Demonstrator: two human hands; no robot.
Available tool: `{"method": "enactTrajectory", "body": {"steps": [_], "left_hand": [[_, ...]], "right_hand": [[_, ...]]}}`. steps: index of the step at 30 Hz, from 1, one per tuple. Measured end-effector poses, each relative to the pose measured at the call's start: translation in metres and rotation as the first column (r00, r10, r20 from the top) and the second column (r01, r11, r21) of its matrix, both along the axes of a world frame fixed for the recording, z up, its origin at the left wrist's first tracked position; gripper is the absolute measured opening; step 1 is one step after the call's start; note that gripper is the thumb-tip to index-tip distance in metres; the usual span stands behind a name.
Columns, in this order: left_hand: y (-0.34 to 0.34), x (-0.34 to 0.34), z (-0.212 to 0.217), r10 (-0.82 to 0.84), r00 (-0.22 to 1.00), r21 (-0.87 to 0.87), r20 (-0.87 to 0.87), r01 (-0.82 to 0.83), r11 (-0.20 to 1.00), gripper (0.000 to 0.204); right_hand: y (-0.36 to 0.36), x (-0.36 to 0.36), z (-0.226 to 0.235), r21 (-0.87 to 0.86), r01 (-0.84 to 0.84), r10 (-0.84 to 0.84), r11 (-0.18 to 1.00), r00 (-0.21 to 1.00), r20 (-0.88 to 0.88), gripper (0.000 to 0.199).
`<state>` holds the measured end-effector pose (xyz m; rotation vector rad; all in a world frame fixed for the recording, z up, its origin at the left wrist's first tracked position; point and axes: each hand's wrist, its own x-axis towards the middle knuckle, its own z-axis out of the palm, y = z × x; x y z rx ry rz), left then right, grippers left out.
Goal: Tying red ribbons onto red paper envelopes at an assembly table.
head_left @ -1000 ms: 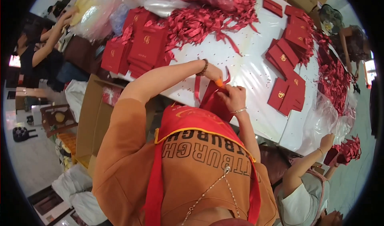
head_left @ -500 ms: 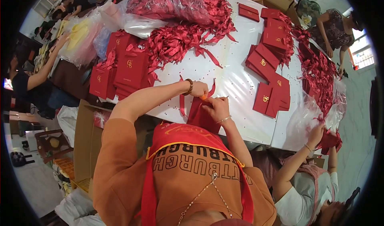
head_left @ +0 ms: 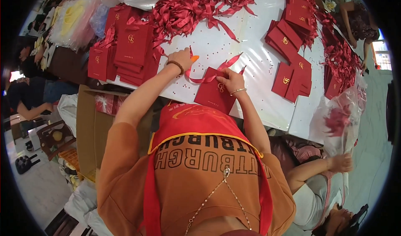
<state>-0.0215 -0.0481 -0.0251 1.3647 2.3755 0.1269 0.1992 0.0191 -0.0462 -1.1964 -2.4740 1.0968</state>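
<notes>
A flat red paper bag [head_left: 213,97] with a gold emblem lies at the table's front edge, close to my body. My right hand [head_left: 230,81] pinches its top edge, where a red ribbon [head_left: 201,79] crosses. That ribbon loops left and up to my left hand [head_left: 179,59], whose fingers are closed around its end. An orange cover [head_left: 194,58] shows on one left fingertip. Another stretch of the ribbon runs up and right past the right hand. The fingertips partly hide how the ribbon meets the bag.
Stacked red bags [head_left: 133,48] stand at the left, beside a heap of ribbons [head_left: 179,16]. Finished-looking bags [head_left: 288,79] lie at the right. An open carton [head_left: 90,131] stands left of me. A co-worker's hand [head_left: 340,163] is near a plastic sack [head_left: 334,119].
My left hand has moved left and away from the right, drawing the ribbon out. The bag's emblem side now shows. The view has shifted, and the co-worker's hand at right has moved.
</notes>
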Motion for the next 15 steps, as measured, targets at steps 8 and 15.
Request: {"method": "enactTrajectory", "body": {"steps": [8,15], "left_hand": [[0.0,-0.017,-0.03,-0.153,0.979,0.406,0.138,0.085,0.91,0.014],[0.021,0.048,0.004,-0.201,0.395,0.258,0.896,-0.097,0.961,0.018]], "right_hand": [[-0.004,0.003,0.002,0.112,-0.017,0.019,0.994,1.0,-0.018,0.03],[-0.019,-0.001,0.028,0.531,-0.135,0.072,0.837,0.988,0.137,0.036]]}}
